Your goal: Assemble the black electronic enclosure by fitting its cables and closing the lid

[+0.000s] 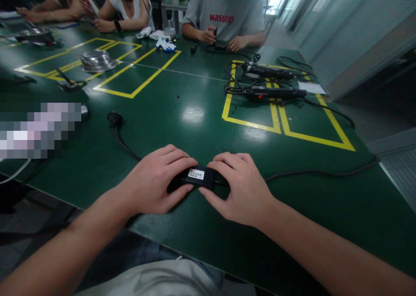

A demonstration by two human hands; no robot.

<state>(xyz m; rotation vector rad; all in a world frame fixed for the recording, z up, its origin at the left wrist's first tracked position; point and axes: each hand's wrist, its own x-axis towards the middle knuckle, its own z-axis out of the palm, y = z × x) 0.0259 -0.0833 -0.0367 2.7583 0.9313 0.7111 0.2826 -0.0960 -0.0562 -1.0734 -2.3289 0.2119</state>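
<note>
So I've got a little black box (208, 177) on a cord, lying low over the near edge of the green table (201, 127), right in front of me. Left grip (156, 179) is clamped on its left end, fingers on the far side and thumb on the near side. Right grip (242, 187) is closed on the other end the same way, fingertips at the box's edges, palm arched over the cord. There's a white label (196, 174) facing up between them, but the print's too small to read.

Off to the left the cord runs to a black plug (114, 119) on the table; to the right, the black cable (312, 173) trails toward the table's side edge. Farther back on the right, two black tools (276, 92) lie across yellow tape (251, 125). Back left there's a shiny metal bowl (97, 61), and across from me a person in a grey shirt (224, 12) has both hands on something dark.
</note>
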